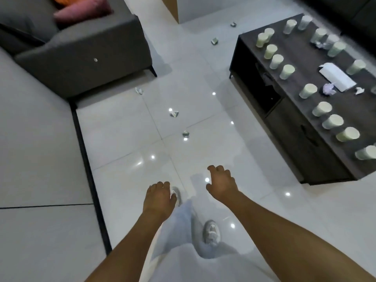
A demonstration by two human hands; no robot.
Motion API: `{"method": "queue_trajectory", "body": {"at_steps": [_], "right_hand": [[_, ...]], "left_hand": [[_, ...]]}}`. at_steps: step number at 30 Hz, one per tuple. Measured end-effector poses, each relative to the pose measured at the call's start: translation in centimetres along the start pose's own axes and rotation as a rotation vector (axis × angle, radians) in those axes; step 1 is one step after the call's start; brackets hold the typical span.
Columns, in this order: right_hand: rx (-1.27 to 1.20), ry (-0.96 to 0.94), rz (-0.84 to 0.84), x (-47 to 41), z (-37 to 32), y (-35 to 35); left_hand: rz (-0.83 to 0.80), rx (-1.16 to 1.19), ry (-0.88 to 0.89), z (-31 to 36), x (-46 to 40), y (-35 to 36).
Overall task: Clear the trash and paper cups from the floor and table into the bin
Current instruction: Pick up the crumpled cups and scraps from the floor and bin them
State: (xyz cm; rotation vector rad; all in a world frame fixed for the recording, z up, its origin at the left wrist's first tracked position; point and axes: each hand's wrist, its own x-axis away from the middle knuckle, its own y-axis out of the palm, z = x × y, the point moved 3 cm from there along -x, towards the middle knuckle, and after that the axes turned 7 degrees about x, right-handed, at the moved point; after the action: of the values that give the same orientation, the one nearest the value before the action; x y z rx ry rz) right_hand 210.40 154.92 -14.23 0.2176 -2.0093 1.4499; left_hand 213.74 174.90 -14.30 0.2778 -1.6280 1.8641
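Scraps of crumpled trash lie scattered along the glossy tiled floor: the nearest scrap sits ahead of the person's feet, another scrap just beyond it, a third close to the sofa's corner, and two more far off toward the back wall. Paper cups stand in rows on the dark coffee table, with a folded white sheet and crumpled wads among them. No bin is in sight.

Both hands hang out in front, holding nothing. The left hand has loosely curled fingers; the right hand is relaxed and slightly spread.

The sensible move, I'd say, is to start with the nearest scrap: step forward, stoop, and pinch it with fingertips, since it looks small and light and would skid on that polished tile if swiped. Gathering several floor scraps in one hand before looking for the bin would save trips.

Room to move is good down the middle lane between the grey sofa and the table. The table's near corner juts out on the right at shin level, and the sofa's leg stands near the third scrap. A dark strip edges the floor on the left.
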Motion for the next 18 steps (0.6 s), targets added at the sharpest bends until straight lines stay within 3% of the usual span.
{"method": "queue_trajectory", "body": {"at_steps": [12,18], "right_hand": [[-0.178,0.100,-0.032,-21.0,-11.1,-9.1],[-0.282,0.153,-0.042,-28.4,-13.7,-13.0]], "left_hand": [[-0.007,-0.062,0.034,-8.5,-22.5,-15.6],[-0.050,-0.112,0.119,-8.7,-32.2,-21.8]]}}
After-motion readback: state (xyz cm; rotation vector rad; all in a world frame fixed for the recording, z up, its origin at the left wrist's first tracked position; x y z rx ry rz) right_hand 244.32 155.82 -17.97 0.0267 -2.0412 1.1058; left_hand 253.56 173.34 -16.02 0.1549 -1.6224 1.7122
